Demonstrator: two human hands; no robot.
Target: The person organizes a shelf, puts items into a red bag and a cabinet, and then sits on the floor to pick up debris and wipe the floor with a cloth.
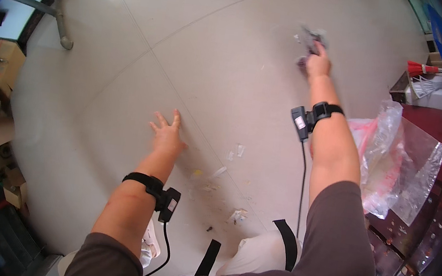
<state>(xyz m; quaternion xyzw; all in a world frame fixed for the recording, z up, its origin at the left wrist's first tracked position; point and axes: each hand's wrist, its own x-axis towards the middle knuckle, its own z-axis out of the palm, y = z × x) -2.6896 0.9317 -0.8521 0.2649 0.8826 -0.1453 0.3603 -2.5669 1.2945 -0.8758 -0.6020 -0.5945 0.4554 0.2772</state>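
Observation:
On the pale tiled floor (222, 83), my right hand (319, 64) reaches far forward and grips a crumpled dark grey-purple rag (303, 64), its outline smeared by motion. Greyish bits show at the far side of the rag. My left hand (167, 134) is open, fingers spread, over or on the floor at the middle left; I cannot tell if it touches. Closer to me lie scraps of litter (238, 215), clear plastic pieces (240, 150) and a small yellow bit (197, 173). A black strap with a small cabled device is on each forearm.
Clear plastic bags (386, 164) hang at the right against a dark red cabinet (436, 137). Beyond them sits a box with red and white items (424, 80). A grey pipe leg (61, 24) and cardboard boxes (7, 59) stand at the left. A white power strip (150, 240) lies beside my left arm.

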